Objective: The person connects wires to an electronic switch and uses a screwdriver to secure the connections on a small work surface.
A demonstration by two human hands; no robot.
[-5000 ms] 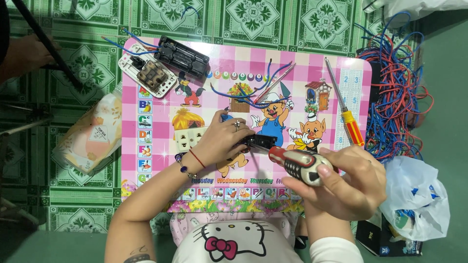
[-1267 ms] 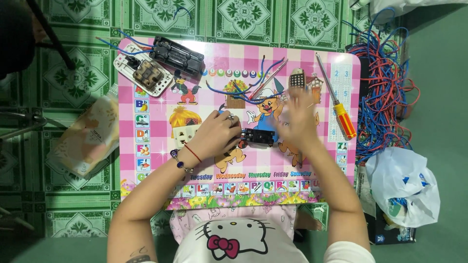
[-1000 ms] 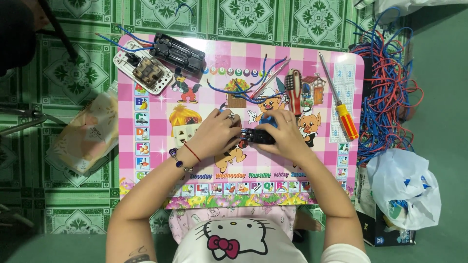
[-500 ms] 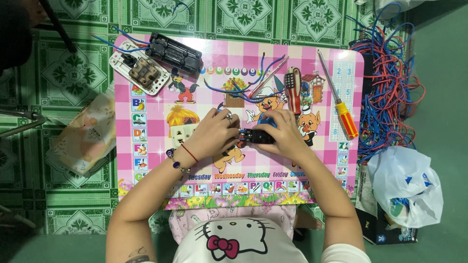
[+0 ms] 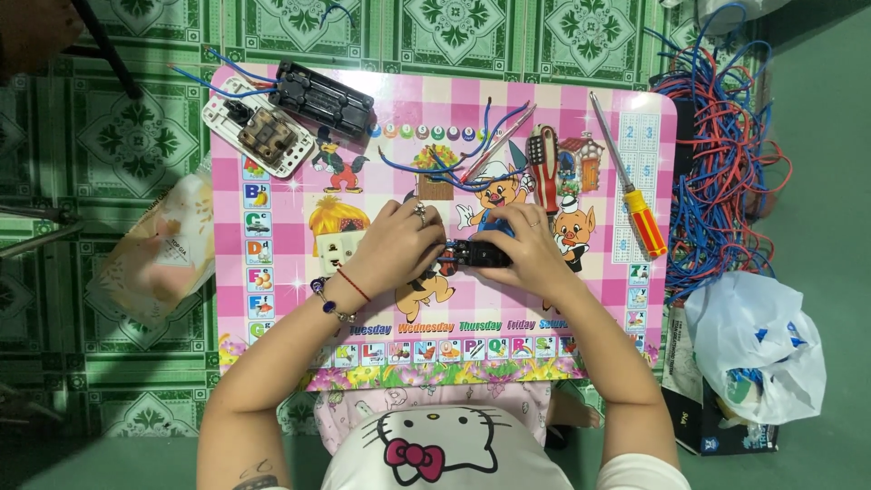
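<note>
Both my hands meet at the middle of a pink picture-printed table top. Between them they grip a small black part with a bit of red and blue wire at its left end. My left hand, with a ring and bead bracelets, covers that left end. My right hand wraps the right end. A red and black tool lies just beyond my right hand, beside loose blue and red wires.
A white switch plate and a black socket block lie at the far left corner. An orange-handled screwdriver rests at the right. Tangled wires, a white bag and a clear packet lie on the floor.
My right hand has set the red and black tool down on the table and come back to the small black part, which both hands now hold. My left hand has stayed put.
</note>
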